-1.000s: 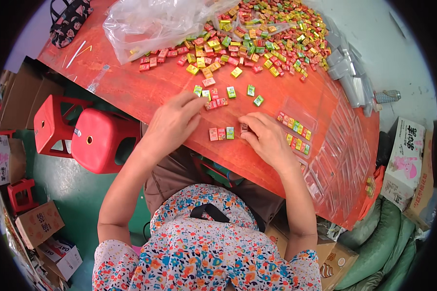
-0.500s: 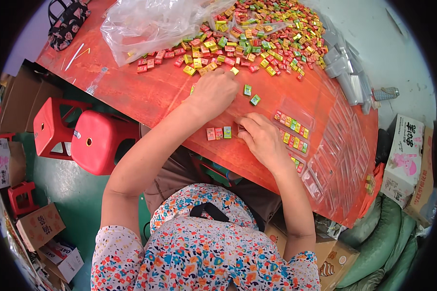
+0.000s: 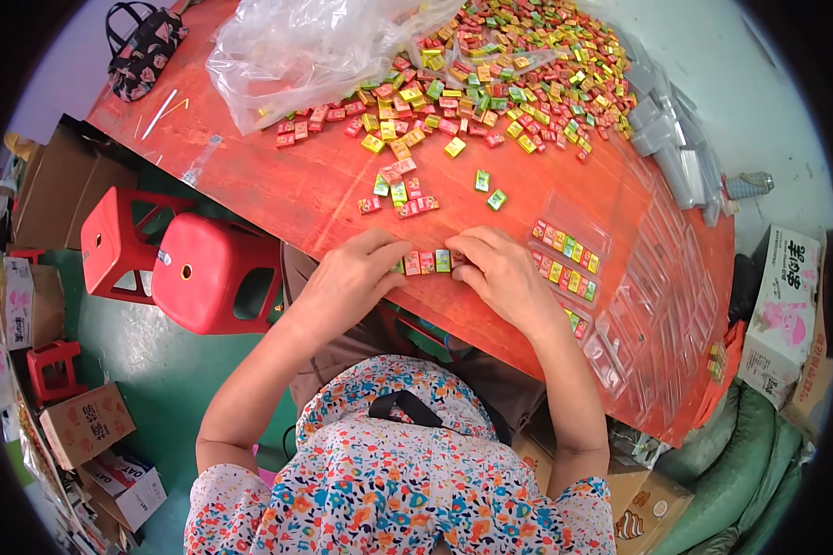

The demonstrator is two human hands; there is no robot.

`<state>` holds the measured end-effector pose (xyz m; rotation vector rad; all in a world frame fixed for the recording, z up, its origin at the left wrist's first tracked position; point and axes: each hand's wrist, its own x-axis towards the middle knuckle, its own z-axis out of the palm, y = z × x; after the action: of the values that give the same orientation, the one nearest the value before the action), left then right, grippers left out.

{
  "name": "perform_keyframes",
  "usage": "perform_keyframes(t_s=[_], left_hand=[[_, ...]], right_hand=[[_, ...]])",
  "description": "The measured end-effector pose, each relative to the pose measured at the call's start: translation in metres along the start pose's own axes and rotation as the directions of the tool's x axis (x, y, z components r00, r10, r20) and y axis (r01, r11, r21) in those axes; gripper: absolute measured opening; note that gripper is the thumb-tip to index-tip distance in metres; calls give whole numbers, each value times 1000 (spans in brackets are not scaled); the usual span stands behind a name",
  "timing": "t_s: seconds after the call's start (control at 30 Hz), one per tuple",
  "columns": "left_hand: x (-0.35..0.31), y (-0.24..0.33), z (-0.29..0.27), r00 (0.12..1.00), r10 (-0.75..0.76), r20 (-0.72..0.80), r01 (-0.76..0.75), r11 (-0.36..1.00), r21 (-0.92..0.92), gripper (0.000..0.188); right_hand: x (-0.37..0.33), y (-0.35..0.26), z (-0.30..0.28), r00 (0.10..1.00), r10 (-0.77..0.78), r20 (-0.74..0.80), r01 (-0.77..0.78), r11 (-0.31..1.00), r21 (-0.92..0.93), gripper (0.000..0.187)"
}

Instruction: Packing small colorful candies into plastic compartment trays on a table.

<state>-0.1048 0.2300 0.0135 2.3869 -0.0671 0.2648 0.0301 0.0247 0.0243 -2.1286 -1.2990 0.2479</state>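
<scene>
Both hands rest on the near edge of the orange-red bench [image 3: 278, 185], the left hand [image 3: 347, 277] and right hand [image 3: 500, 273] closing in from either side on a short row of small wrapped candies, red and green [image 3: 428, 262]; fingers curled and narrow, fingertips touching the row's ends. Just beyond lies a loose cluster of the same small candies [image 3: 400, 192], and further back a large heap of red, yellow and green candies [image 3: 491, 83] beside a crumpled clear plastic bag [image 3: 296, 55]. Just right of the right hand sits a clear plastic tray filled with candies [image 3: 565, 254]; two red plastic stools [image 3: 180, 264] stand under the bench's left side.
</scene>
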Motion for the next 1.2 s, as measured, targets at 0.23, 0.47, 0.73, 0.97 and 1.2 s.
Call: perform_keyframes(t_s=[0.23, 0.47, 0.73, 0.97, 1.2], left_hand=[[10, -14, -18, 989, -28, -147, 29, 1000, 3, 33], [81, -65, -24, 958, 4, -287, 66, 970, 233, 24], [126, -93, -14, 967, 194, -162, -115, 909, 400, 16], [85, -72, -25, 951, 156, -268, -92, 967, 236, 33], [4, -16, -38, 994, -86, 61, 86, 996, -8, 40]], right_hand=[[32, 16, -20, 997, -4, -78, -1, 998, -65, 29], [97, 30, -5, 991, 16, -132, -44, 977, -208, 22], [143, 35, 23, 963, -266, -50, 203, 832, -516, 24], [130, 46, 14, 970, -241, -34, 193, 847, -496, 19], [82, 22, -11, 973, -12, -229, -93, 892, -441, 25]])
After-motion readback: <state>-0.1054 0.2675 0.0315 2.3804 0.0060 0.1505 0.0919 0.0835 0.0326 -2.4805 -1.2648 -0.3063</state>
